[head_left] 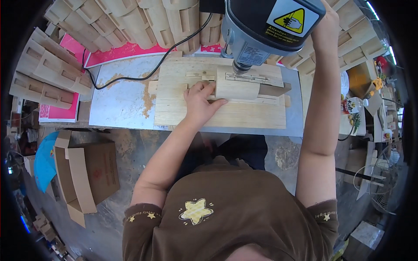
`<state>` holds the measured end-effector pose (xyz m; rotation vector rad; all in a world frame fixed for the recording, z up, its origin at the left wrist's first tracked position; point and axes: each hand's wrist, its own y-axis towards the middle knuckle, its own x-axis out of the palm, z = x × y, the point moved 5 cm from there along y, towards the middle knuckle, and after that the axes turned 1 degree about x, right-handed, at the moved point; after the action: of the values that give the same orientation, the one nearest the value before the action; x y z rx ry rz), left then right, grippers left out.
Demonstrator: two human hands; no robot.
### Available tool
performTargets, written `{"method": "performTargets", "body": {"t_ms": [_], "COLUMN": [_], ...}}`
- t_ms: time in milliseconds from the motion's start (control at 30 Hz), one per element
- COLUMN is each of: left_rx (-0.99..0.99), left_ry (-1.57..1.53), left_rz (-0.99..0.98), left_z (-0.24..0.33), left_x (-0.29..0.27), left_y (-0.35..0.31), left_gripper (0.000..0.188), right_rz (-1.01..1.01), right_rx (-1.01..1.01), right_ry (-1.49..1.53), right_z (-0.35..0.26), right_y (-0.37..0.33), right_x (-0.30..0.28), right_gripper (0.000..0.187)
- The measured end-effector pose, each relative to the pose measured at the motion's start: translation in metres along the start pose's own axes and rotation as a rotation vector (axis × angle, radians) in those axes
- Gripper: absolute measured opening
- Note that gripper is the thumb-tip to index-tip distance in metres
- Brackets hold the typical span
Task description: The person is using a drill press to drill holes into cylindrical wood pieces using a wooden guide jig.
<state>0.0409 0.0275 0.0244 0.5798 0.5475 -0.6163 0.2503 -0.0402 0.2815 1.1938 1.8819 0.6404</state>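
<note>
A pale curved wooden piece (pixel 235 89) lies on a flat wooden board (pixel 183 114) under the drill press (pixel 261 35). My left hand (pixel 201 100) grips its left end, the thumb along the near edge and the fingers bent over the end. Just above the piece's far side is the drill chuck (pixel 241 67); I cannot make out whether the bit touches the wood. From the right end sticks out a grey-brown block (pixel 274 90). My right hand (pixel 328 24) is raised beside the machine's head, its fingers mostly hidden, so what it holds does not show.
Stacked wooden pieces (pixel 152 21) line the back of the bench. A black cable (pixel 159 65) loops across the white bench top (pixel 117 98), with sawdust near it. On the floor at left stands an open cardboard box (pixel 98 169). A bottle (pixel 353 105) lies at the right.
</note>
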Motion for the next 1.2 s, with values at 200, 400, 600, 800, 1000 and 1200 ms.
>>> {"method": "performTargets", "body": {"t_ms": [200, 400, 600, 800, 1000, 1200], "left_rx": [-0.056, -0.067, 0.163, -0.253, -0.599, -0.375], "left_ry": [-0.158, -0.314, -0.135, -0.555, -0.579, 0.076], "left_rz": [0.075, 0.050, 0.006, 0.095, 0.292, 0.453], "left_z": [-0.008, -0.017, -0.028, -0.070, -0.102, -0.108], "left_x": [0.004, 0.003, -0.082, -0.214, -0.269, -0.304], "left_y": [-0.001, 0.000, -0.028, -0.053, -0.085, -0.090], "left_gripper": [0.050, 0.046, 0.041, 0.028, 0.030, 0.035], "right_rz": [-0.338, -0.902, -0.783, -0.814, -0.815, -0.761], "right_rx": [0.173, -0.032, -0.033, 0.068, 0.677, 0.705], "right_ry": [0.239, -0.338, -0.162, -0.023, 0.418, 0.300], "right_z": [0.045, 0.098, 0.064, 0.038, 0.048, 0.056], "right_y": [-0.042, -0.172, -0.203, -0.224, -0.253, -0.255], "right_x": [0.005, 0.003, -0.018, -0.044, -0.030, -0.027], "right_gripper": [0.030, 0.036, 0.027, 0.022, 0.022, 0.019]}}
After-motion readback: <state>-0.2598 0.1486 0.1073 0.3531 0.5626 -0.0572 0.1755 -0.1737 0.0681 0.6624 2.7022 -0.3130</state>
